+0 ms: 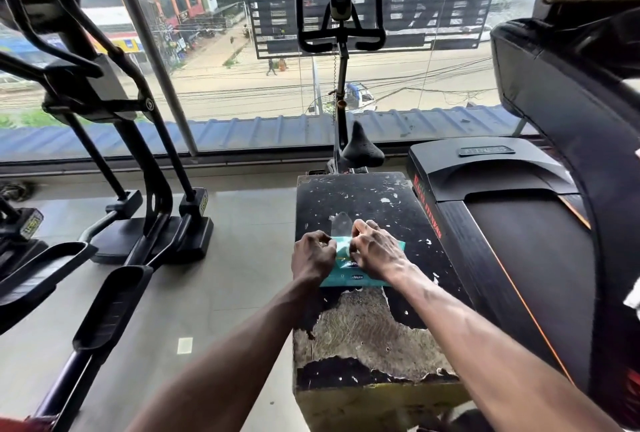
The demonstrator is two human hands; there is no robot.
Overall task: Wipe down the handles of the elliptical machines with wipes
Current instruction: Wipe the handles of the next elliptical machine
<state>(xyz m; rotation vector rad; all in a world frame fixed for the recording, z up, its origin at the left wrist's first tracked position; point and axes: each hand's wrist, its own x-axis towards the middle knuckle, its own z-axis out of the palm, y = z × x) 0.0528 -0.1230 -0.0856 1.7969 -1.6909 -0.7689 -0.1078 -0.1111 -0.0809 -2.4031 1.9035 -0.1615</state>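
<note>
Two hands, left hand point(313, 253) and right hand point(375, 250), pinch the soft, light wipes pack point(349, 274) on the counter point(363, 199), fingers closed at its top flap, the likeliest hold.

light source: daylight through the tall glass window wall point(277, 51) ahead; street outside bright, slightly washed out.
interior: dimmer; black elliptical frame point(114, 113) and black treadmill hood point(571, 102) nearly silhouetted.
shadows: soft and faint on the pale grey tiled floor point(225, 276).
glare: pale sheen on the floor near the window.
distortion: wide-angle bending at the edges; forearms stretched.
sharpness: centre fairly clear; corners smeared.
</note>
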